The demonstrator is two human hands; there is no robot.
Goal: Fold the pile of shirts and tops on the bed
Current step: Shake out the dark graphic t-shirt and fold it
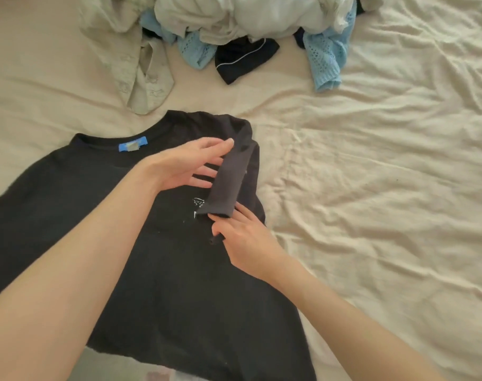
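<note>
A black t-shirt [162, 257] with a blue neck label lies flat on the bed, front up, with a small white print on the chest. Its right sleeve [227, 182] is turned inward over the chest and lifted slightly off the body. My right hand [245, 243] holds the sleeve's cuff, with its fingertips tucked under the hem. My left hand [185, 166] has straight fingers that touch the sleeve's upper side near the shoulder. The pile of shirts and tops [234, 20] lies at the far edge, made up of white, light blue knit and dark garments.
A pale grey-green buttoned shirt [140, 64] spreads out from the pile toward the black shirt's collar. A dark top with white piping [245, 59] and a light blue knit sleeve [325, 61] hang off the pile. The wrinkled cream bedsheet [385, 188] stretches to the right.
</note>
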